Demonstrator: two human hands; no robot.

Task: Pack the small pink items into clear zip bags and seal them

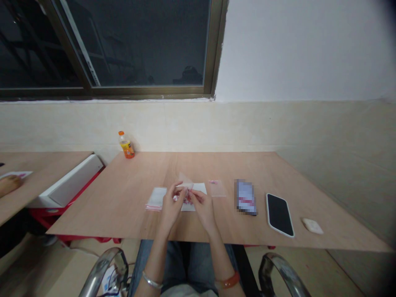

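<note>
1. Here at the middle of the frame, two bare hands meet over a pale wood-grained counter, forearms rising from the bottom edge.
2. The left hand, a silver bangle on its wrist, curls inward, fingers closed on a small clear plastic bag that sticks up above the fingertips.
3. And the right hand, wearing a reddish-orange bracelet, has thumb and fingers drawn together right by the bag's lower part; whether they pinch plastic or a tiny piece, I cannot tell.
4. Just below the fingertips, a cluster of small red and pink pieces shows over a white rectangular sheet, partly hidden by the hands.
5. Just left of the left hand sits a stack of whitish, see-through bags with pink edges; on the other side, a flat clear bag with pink bits along its top lies near the sheet.
6. Right of centre: a pixel-blurred phone-like device, then a white-edged device with a black screen, then a flat off-white object.
7. Upper left of the counter, an orange-capped drink bottle stands near the tiled wall.
8. Far left edge, another person's hand rests at a neighbouring counter.
</note>
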